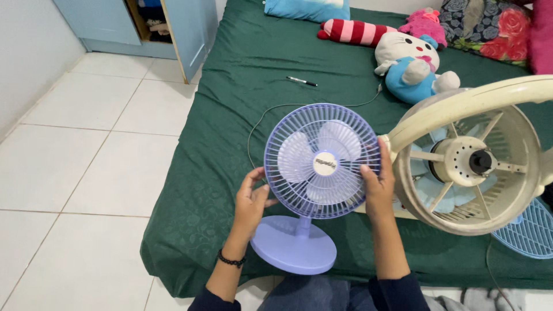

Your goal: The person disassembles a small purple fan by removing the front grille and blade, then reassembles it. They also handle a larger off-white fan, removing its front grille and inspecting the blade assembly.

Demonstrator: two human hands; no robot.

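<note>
A small purple fan (320, 167) stands on its round base at the near edge of the green mattress (230, 115). The left hand (251, 201) and right hand (377, 187) clasp its grille from either side, fingers curled onto the rim. A larger cream fan (472, 167) sits just beside it.

- A cream fan housing (469, 167) without front grille, at right.
- A black pen (302, 81) on the green mattress (230, 115).
- A white cat plush (412, 66) near a striped pillow (351, 31).

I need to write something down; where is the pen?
The pen lies on the green sheet, top centre, beyond the purple fan, left of the plush cat.
</note>
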